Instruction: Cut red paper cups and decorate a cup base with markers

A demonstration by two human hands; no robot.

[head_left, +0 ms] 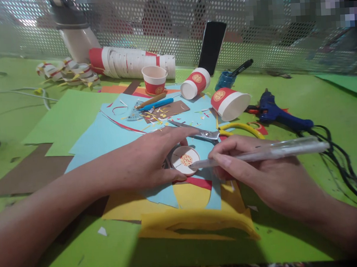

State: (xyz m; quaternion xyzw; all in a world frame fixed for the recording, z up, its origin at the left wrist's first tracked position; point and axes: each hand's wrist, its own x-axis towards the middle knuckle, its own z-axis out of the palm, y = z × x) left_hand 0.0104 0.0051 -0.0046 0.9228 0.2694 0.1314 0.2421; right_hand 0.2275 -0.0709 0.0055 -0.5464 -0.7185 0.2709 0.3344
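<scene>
My left hand (151, 159) curls its thumb and fingers round the rim of a small round white disc (185, 161), which has a gold printed emblem and a few dark lines on it. In my right hand (255, 169) is a clear-barrelled pen (269, 150), its tip at the right part of the disc's face. Under the hands lie light blue paper (92, 142) and yellow paper (125, 206). Scissors (208, 134) with yellow handles lie open just beyond the hands.
Beyond are paper cups (154, 79), a long cup stack (139, 62), a phone (212, 48) and a blue pen holder (224, 80). A blue glue gun (282, 114) with black cables lies right. Green paper (66, 115) lies left; a yellow strip (198, 224) in front.
</scene>
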